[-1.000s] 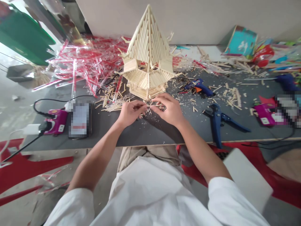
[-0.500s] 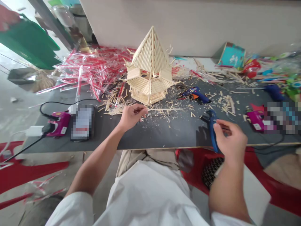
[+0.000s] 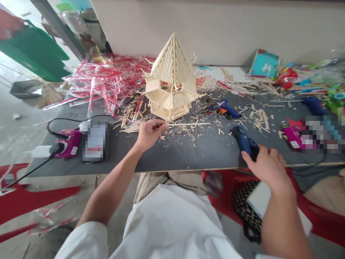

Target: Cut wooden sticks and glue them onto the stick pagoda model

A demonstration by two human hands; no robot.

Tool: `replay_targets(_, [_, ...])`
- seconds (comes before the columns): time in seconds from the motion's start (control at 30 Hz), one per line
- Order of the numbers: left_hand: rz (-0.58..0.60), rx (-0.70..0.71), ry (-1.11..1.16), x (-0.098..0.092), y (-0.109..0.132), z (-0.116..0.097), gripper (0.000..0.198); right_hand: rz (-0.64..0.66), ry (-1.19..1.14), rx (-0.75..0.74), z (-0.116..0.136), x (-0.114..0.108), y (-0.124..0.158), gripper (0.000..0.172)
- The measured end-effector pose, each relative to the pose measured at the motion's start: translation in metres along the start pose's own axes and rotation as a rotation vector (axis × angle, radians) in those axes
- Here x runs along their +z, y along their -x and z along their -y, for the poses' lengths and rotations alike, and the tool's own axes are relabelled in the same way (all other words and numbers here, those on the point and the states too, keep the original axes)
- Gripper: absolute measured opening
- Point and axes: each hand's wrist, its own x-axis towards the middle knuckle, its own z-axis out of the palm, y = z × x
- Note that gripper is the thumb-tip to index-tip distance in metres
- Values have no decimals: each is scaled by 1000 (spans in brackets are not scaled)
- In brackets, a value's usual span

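My left hand (image 3: 152, 135) pinches one end of a thin wooden stick (image 3: 190, 124), which points right across the table in front of the model. My right hand (image 3: 266, 167) has its fingers apart at the table's front edge, by the near end of a blue-handled cutter (image 3: 245, 142). The cutter rests on the tabletop; whether a fingertip still touches it I cannot tell. Behind my left hand stands a pavilion model (image 3: 172, 82) built of wooden sticks, with a pointed roof and a lower skirt roof.
A blue glue gun (image 3: 226, 108) lies right of the model among stick offcuts (image 3: 261, 120). Red-and-clear plastic wrappers (image 3: 107, 81) heap up at the left. A phone (image 3: 95, 142) and a magenta power socket (image 3: 68, 144) sit front left; another magenta socket (image 3: 295, 138) is at right.
My right hand has lowered the cutter from upright onto the table, and its fingers have loosened and spread. The left hand and its stick have stayed in place.
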Motion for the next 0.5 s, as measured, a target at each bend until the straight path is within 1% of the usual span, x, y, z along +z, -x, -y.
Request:
replay_targets(0.03, [-9, 5, 2, 0, 0, 1, 23, -6, -9, -40, 0, -2, 2, 73])
replay_targets(0.1, [-27, 18, 11, 1, 0, 3, 23, 21, -94, -98, 2, -9, 10, 53])
replay_targets(0.13, [-33, 25, 17, 1, 1, 4, 23, 57, -163, -96, 5, -13, 16, 45])
replay_targets(0.2, [-44, 43, 22, 3, 2, 3, 24, 151, -336, -35, 22, -26, 30, 39])
replay_targets(0.27, [-64, 69, 7, 6, 4, 1, 25, 276, -580, 12, 51, -42, 46, 44])
replay_targets(0.3, [-79, 83, -6, 7, 5, 0, 25, 322, -708, -4, 70, -50, 53, 45])
replay_targets(0.37, [-97, 103, -27, 10, 6, -2, 25, 481, -899, -115, 110, -64, 63, 46])
replay_targets(0.4, [-99, 106, -27, 11, 7, -2, 25, 552, -963, -172, 129, -69, 66, 46])
replay_targets(0.43, [-99, 107, -21, 12, 7, -2, 24, 591, -1001, -219, 146, -73, 66, 47])
replay_targets(0.5, [-98, 95, -6, 14, 7, 0, 24, 606, -1027, -285, 174, -78, 63, 48])
